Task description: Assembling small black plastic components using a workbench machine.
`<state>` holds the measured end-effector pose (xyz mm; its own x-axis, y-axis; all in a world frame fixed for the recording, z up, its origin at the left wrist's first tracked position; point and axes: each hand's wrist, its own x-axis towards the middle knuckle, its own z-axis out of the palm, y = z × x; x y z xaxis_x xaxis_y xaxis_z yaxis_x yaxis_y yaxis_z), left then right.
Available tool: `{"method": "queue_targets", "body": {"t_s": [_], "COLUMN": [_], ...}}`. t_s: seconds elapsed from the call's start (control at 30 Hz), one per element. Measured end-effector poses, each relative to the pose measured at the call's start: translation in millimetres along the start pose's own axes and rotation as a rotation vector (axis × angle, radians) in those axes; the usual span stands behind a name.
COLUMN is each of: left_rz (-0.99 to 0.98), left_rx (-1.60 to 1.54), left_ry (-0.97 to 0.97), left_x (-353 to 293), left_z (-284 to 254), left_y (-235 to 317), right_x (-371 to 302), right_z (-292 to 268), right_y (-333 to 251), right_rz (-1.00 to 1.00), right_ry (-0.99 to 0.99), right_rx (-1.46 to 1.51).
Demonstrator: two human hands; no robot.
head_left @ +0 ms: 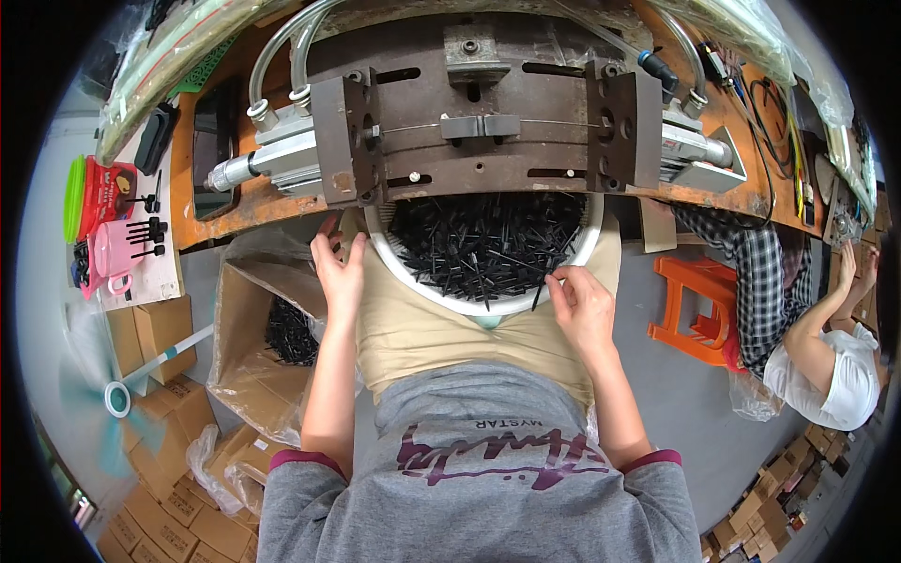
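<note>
A white round basin rests on my lap, heaped with thin black plastic pieces. At its right rim my right hand pinches one slim black plastic piece between thumb and fingertips. To the left of the basin, my left hand is raised with its fingers apart and nothing in them. Straight ahead, above the basin's far edge, stands a dark metal fixture with a small grey clamp block in its middle.
Silver air cylinders flank the fixture on the wooden bench. An open carton lined with plastic holds more black pieces at my left. An orange stool and a seated person are at the right. A fan stands far left.
</note>
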<state>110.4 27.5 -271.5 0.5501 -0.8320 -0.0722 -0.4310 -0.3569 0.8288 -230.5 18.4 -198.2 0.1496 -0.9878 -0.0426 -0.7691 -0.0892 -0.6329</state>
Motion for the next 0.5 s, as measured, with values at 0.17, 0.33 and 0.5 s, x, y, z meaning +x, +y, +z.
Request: {"method": "queue_targets", "body": {"t_s": [0.17, 0.33, 0.5], "left_rz": [-0.093, 0.007, -0.132], "left_rx": [-0.027, 0.322, 0.177], "left_ry": [-0.089, -0.142, -0.169], "left_x": [8.5, 7.6, 9.6], "left_z": [15.9, 25.8, 26.6], "left_y": [-21.8, -10.8, -34.0], "right_x": [-15.2, -18.6, -11.4], "right_z": [14.5, 21.5, 2.9], "right_y": [15.1, 8.6, -26.2], "right_rz": [-0.026, -0.134, -0.29], "right_ry": [0.009, 0.056, 0.109], "right_rx": [0.096, 0.095, 0.206]}}
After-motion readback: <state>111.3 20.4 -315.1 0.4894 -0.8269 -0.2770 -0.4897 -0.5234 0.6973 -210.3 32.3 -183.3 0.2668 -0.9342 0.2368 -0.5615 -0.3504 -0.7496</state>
